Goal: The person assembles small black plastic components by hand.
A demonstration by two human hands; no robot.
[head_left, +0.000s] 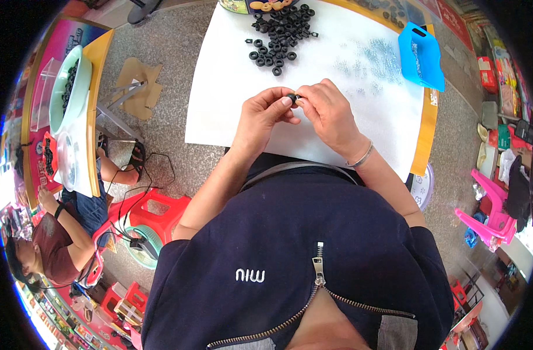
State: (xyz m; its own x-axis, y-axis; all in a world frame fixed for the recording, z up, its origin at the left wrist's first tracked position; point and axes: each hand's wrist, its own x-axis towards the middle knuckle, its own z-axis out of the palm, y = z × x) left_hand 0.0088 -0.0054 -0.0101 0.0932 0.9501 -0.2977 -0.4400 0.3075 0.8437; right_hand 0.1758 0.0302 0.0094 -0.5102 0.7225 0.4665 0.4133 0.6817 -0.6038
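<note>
Over the white tabletop (220, 111), my two hands meet at the fingertips. A small black ring-shaped part (291, 98) is pinched between the thumb and fingers of my left hand (256, 119). My right hand (331, 114) has its thumb and forefinger closed at the same part, where a tiny shiny bit shows; what exactly they grip is too small to make out. Beyond my hands lies a heap of black ring-shaped parts (281, 38), a few strayed toward me. Many tiny clear or silvery pieces (380, 61) are spread to the right of the heap.
A blue plastic bin (422, 73) stands at the table's right edge with small pieces inside. Left, another person (59, 239) sits at a second table holding a pale green basin (74, 87) of black parts. A red stool (161, 210) and black cables are on the floor.
</note>
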